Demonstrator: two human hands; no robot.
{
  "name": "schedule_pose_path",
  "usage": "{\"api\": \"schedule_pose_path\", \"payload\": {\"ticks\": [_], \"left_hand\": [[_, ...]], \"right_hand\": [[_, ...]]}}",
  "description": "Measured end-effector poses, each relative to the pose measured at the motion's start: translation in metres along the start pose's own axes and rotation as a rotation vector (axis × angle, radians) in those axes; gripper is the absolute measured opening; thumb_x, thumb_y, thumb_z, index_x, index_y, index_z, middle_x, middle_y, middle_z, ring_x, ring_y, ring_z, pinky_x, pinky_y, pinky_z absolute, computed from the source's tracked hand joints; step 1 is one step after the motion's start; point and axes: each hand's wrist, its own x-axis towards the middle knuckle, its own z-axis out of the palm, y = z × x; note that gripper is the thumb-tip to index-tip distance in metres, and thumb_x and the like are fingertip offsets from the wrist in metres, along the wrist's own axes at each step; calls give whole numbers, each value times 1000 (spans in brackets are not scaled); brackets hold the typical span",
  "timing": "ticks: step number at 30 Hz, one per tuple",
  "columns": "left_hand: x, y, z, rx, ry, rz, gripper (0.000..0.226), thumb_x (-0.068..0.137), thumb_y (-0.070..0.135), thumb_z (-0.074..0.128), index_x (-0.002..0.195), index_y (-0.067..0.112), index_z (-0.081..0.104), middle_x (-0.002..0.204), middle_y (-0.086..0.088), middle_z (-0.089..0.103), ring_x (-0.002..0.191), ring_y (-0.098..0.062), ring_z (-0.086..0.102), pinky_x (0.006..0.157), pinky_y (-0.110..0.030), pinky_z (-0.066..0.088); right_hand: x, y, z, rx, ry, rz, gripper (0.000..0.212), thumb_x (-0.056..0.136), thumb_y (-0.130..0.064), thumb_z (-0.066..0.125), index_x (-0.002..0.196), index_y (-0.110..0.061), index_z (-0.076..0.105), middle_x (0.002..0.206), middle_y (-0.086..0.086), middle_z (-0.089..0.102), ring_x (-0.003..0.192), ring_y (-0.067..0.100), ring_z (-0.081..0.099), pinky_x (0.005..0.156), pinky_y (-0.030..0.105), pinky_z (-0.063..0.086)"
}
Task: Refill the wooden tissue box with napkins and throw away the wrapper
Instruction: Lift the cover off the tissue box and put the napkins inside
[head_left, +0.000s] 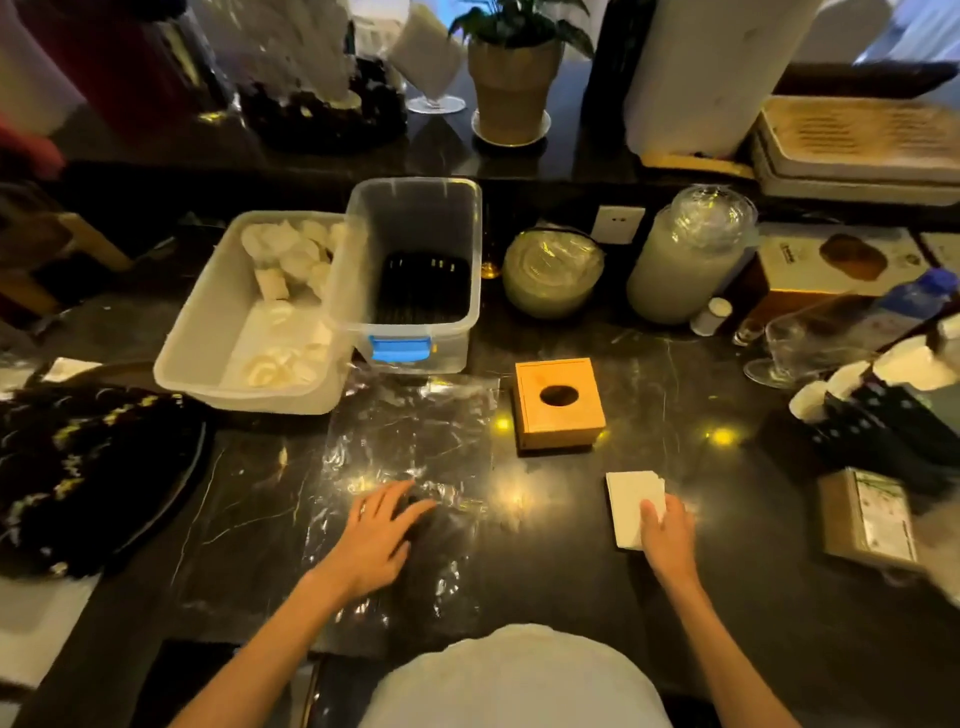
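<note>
Both hands rest on a dark marble-patterned countertop (649, 587) with pale veins and yellow light glints. Left hand (376, 540) lies flat, fingers spread apart, palm down on the crinkled clear plastic wrapper (410, 447) that lies spread out across the counter's middle. Right hand (667, 535) is loosely open, fingers together, its fingertips (649, 512) pressing the near edge of a small white stack of square napkins (631, 501) lying flat on the counter; not gripping it as far as visible. Square light wooden tissue box with an oval top hole (558, 402) sits upright beyond the napkins, just right of the wrapper, apart from both hands; the hole looks dark. Behind the wrapper stand two translucent plastic bins: a wide one holding white folded pieces (249, 317) and a taller one with a blue latch (415, 270), touching each other. Further right, a lidded frosted glass jar (688, 254) and a stemmed glass (784, 358). A raised dark ledge at the back carries a potted green plant in a beige pot (511, 78). Room is dim, warm-lit, cluttered.
</note>
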Motion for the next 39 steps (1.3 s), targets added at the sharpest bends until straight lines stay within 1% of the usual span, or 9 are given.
{"api": "schedule_pose_path", "payload": {"ticks": [6,11,14,17,20,24,30,34,39], "left_hand": [[25,-19,10,79,-189,-115,75,94,47,46,152,39,-1,164,-4,-6,150,-30,-4,118,-61,10],[36,-4,0,85,-176,-183,66,93,49,46,150,38,16,161,-5,8,148,-33,6,116,-61,14],[54,16,-23,157,80,-96,46,95,37,47,139,25,46,146,-11,40,136,-36,33,112,-53,24],[98,54,-53,-228,326,-19,29,98,23,46,121,14,61,121,-3,56,116,-23,50,101,-40,39],[147,103,-89,-876,169,-105,36,104,21,36,136,10,49,130,-2,52,122,-15,46,107,-37,37],[171,133,-97,-1234,96,-99,41,104,21,35,144,17,38,140,-7,50,124,-16,50,103,-30,40],[132,145,-56,-1290,167,-142,43,105,19,32,148,19,34,131,6,51,107,4,53,87,-11,45],[84,151,-15,-1296,148,-150,43,104,21,35,146,28,31,138,14,44,115,11,46,84,2,42],[64,159,-3,-1340,175,-189,43,104,17,35,147,21,35,145,1,47,132,-11,45,108,-26,42]], "right_hand": [[-4,-1,4,-231,171,61,45,96,-37,50,130,-8,52,130,22,54,120,41,49,101,51,40],[-5,-8,-7,-232,107,116,50,95,-39,51,137,-11,45,136,23,48,126,40,44,105,51,36],[2,-30,-19,-292,181,-73,52,96,-40,47,140,-12,44,140,17,49,131,35,41,107,48,35],[23,-83,-27,41,-11,-261,51,101,-39,38,147,-17,37,151,4,42,141,22,33,111,32,25],[49,-139,-23,388,-295,-90,53,104,-37,31,150,-12,30,157,8,33,145,23,29,116,32,21],[53,-159,-11,421,-482,-77,41,102,-39,37,137,-21,50,135,9,57,126,26,52,105,37,42],[9,-104,1,412,-403,-154,47,103,-28,40,149,-22,35,141,1,52,126,17,50,106,37,44],[-38,-58,3,385,-376,-170,46,102,-24,44,147,-20,38,116,-14,60,113,12,57,78,9,47],[-61,-44,6,412,-342,-176,47,101,-24,46,147,-22,36,116,-17,60,122,15,56,83,10,48]]}}
